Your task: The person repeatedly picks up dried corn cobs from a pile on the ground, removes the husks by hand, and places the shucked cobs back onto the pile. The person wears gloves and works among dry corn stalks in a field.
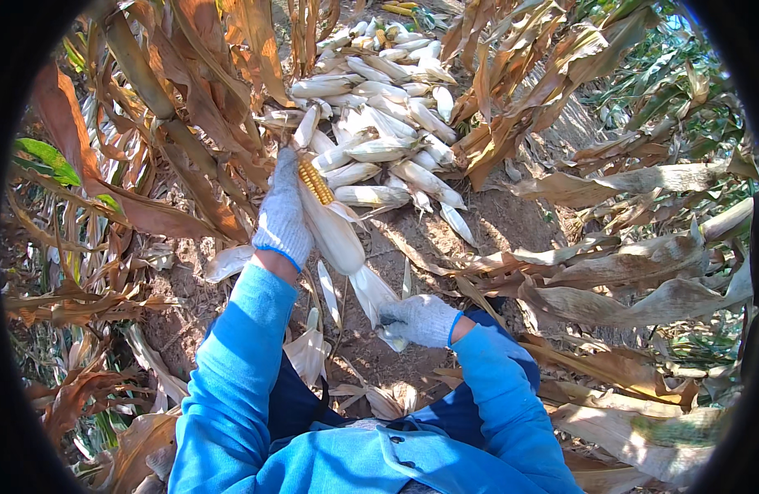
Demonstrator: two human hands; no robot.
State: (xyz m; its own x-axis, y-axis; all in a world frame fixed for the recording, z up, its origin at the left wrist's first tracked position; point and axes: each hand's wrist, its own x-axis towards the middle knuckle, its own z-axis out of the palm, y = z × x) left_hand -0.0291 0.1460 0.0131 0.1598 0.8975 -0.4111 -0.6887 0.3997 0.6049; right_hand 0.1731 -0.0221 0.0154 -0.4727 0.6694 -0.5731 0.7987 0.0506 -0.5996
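Note:
My left hand point(285, 210), in a light knitted glove with a blue cuff, holds the upper part of a maize ear point(315, 180). A strip of yellow kernels shows there between the glove and the pale husk point(333, 238). The ear slants down to the right, its lower part still wrapped. My right hand point(421, 321), gloved the same way, grips the husk leaves point(372, 293) that trail from the ear's lower end, above my right thigh. Some of its fingertips are hidden. Just beyond my hands lies a large heap of ears in pale husks point(382, 148).
Dry maize stalks point(169, 123) with brown leaves stand close on the left. More dry leaves point(632, 259) reach in from the right. Loose husks point(308, 352) lie on the bare soil point(379, 364) between my knees. Some bare yellow ears point(399, 9) lie at the far end.

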